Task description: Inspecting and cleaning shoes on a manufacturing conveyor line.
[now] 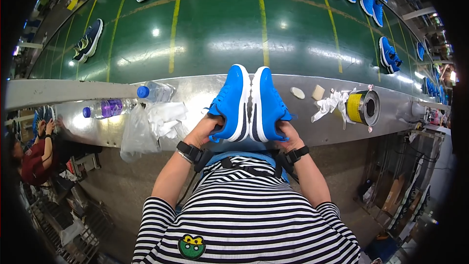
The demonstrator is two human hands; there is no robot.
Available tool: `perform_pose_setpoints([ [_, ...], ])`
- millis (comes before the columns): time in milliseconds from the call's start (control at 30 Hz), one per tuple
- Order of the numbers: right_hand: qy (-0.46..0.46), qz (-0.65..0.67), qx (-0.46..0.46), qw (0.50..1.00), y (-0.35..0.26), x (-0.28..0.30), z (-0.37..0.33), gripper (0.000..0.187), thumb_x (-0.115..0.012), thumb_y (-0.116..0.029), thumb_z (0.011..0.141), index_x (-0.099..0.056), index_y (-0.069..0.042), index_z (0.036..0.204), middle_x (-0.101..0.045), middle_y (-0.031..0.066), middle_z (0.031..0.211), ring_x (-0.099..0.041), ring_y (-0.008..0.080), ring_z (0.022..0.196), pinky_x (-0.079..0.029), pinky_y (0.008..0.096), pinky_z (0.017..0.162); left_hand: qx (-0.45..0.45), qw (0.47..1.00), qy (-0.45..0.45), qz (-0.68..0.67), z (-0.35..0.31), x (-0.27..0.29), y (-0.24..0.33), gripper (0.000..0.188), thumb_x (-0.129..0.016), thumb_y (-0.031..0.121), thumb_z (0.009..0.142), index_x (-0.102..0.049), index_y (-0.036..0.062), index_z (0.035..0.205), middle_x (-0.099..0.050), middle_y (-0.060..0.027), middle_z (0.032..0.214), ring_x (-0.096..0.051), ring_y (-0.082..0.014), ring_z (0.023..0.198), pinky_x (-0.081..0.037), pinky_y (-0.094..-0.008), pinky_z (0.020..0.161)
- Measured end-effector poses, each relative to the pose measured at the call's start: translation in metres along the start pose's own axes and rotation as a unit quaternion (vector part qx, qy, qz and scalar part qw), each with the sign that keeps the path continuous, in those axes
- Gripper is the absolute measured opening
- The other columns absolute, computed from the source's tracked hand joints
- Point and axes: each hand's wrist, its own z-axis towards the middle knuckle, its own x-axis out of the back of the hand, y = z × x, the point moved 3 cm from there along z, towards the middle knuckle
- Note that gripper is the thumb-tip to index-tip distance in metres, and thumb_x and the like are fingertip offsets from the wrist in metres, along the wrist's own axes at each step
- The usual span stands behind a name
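Note:
Two bright blue sneakers with white soles are held up side by side in front of me, toes pointing away and soles facing each other. My left hand (208, 128) is closed round the heel end of the left sneaker (230, 99), its fingers partly inside the opening. In the same way my right hand (290, 136) grips the heel end of the right sneaker (266, 99). The soles meet or nearly meet along the middle. Much of my fingers is hidden by the shoes.
Beyond the metal ledge (312, 122) lies a green conveyor (220, 24) carrying blue and dark sneakers. Left on the ledge are plastic bottles (110, 108), a plastic bag (137, 132) and white paper (166, 117); right, crumpled tissue (333, 105) and a tin (362, 107). A co-worker (36, 159) stands far left.

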Motion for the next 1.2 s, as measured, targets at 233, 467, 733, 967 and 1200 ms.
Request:
perform_pose_setpoints([
  [233, 0.041, -0.074, -0.003, 0.996, 0.000, 0.006, -0.006, 0.037, -0.051, -0.001, 0.083, -0.047, -0.001, 0.120, -0.055, 0.0135, 0.114, -0.056, 0.0233, 0.101, -0.046, 0.0350, 0.088, -0.031, 0.998, 0.012, 0.046, -0.003, -0.001, -0.001, 0.034, -0.051, -0.004, 0.070, -0.055, -0.0001, 0.103, -0.059, -0.0093, 0.093, -0.058, -0.0199, 0.081, -0.049, -0.0313, 0.074],
  [467, 0.011, -0.112, 0.067, 0.991, 0.001, 0.019, -0.009, 0.039, -0.056, 0.001, 0.079, -0.049, -0.002, 0.117, -0.057, 0.0089, 0.109, -0.057, 0.0181, 0.094, -0.047, 0.0308, 0.084, -0.088, 0.992, -0.033, 0.081, -0.002, 0.004, -0.003, 0.032, -0.053, 0.006, 0.083, -0.050, 0.0005, 0.114, -0.057, -0.0081, 0.103, -0.055, -0.0165, 0.091, -0.046, -0.0302, 0.081],
  [733, 0.038, -0.211, 0.135, 0.967, -0.017, 0.003, -0.018, 0.046, -0.057, -0.006, 0.081, -0.045, -0.003, 0.125, -0.055, 0.0027, 0.109, -0.049, 0.0114, 0.099, -0.037, 0.0263, 0.091, -0.180, 0.965, -0.058, 0.181, -0.001, 0.006, 0.003, 0.040, -0.047, 0.006, 0.086, -0.043, 0.0030, 0.126, -0.055, -0.0083, 0.112, -0.052, -0.0171, 0.102, -0.040, -0.0298, 0.090],
  [967, 0.014, -0.282, 0.210, 0.936, -0.030, -0.006, -0.021, 0.054, -0.059, -0.010, 0.081, -0.039, -0.002, 0.131, -0.053, 0.0060, 0.118, -0.048, 0.0128, 0.105, -0.035, 0.0271, 0.094, -0.260, 0.926, -0.059, 0.267, -0.006, 0.001, 0.011, 0.056, -0.046, 0.007, 0.086, -0.026, 0.0071, 0.138, -0.045, -0.0125, 0.130, -0.043, -0.0205, 0.117, -0.032, -0.0311, 0.099],
  [1200, 0.006, -0.284, 0.239, 0.928, -0.037, -0.013, -0.023, 0.061, -0.060, -0.010, 0.080, -0.033, -0.004, 0.135, -0.049, 0.0086, 0.125, -0.047, 0.0147, 0.111, -0.034, 0.0283, 0.097, -0.312, 0.898, -0.040, 0.307, -0.015, -0.005, 0.017, 0.058, -0.045, 0.009, 0.086, -0.023, 0.0099, 0.140, -0.040, -0.0138, 0.134, -0.040, -0.0202, 0.121, -0.030, -0.0314, 0.101],
])
